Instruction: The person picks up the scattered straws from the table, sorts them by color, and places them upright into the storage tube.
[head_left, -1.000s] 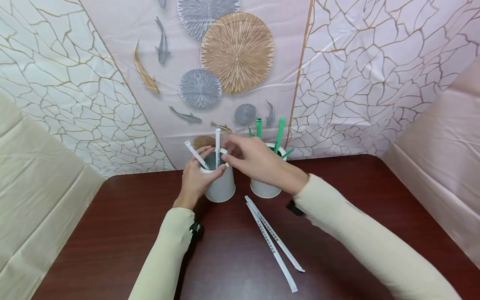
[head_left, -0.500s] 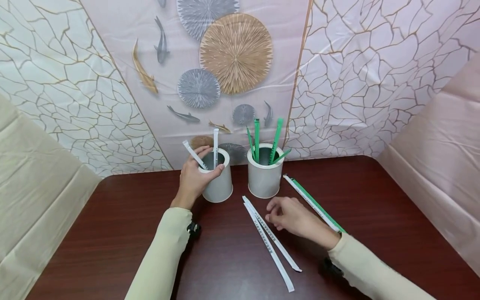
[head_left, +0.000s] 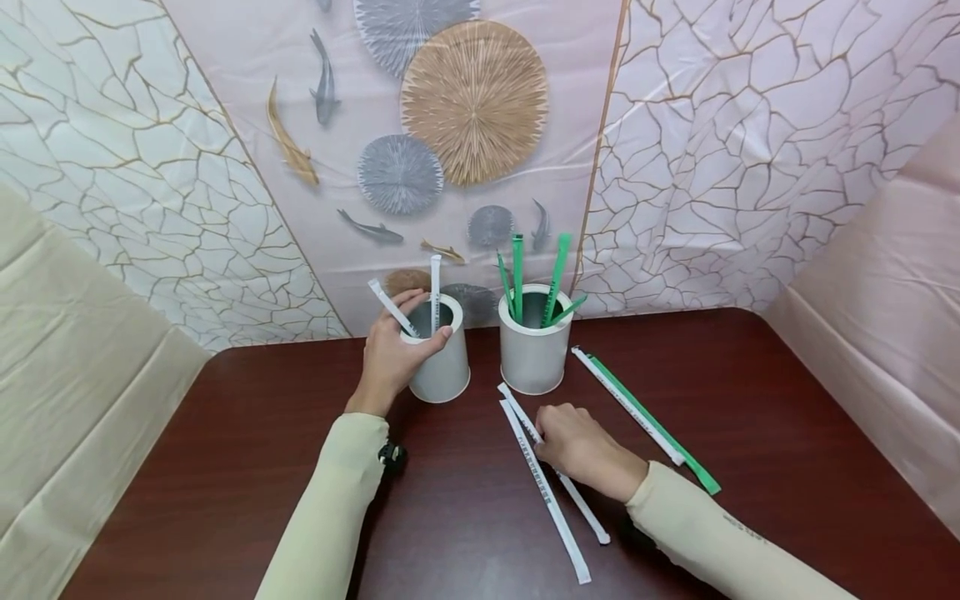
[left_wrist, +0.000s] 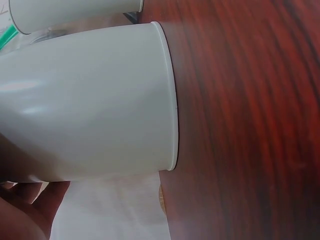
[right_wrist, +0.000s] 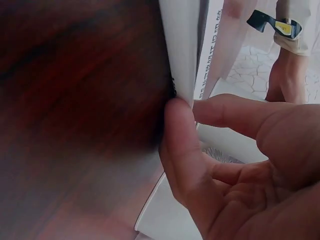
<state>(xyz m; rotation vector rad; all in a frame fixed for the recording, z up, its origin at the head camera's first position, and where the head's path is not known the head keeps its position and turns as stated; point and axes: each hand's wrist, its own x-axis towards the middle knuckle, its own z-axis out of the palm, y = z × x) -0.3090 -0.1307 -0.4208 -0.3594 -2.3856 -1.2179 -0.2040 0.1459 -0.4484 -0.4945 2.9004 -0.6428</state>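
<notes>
My left hand grips the left grey-white can, thumb at its near rim and fingers on the far side. Two white paper-wrapped straws lean in that can. My right hand is down at the table, pinching a white wrapped straw between thumb and finger; the right wrist view shows this straw at the fingertips. Another white straw lies alongside it, their far ends close together. The left wrist view shows the side of the can standing on the table.
A second grey-white can stands to the right, with several green wrapped straws in it. Right of it, a white straw and a green straw lie side by side on the dark red table. Patterned cloth hangs behind.
My right hand has left the left can's mouth, come down to the table and pinched one of the two white straws, shifting it slightly. The left hand stays on the can.
</notes>
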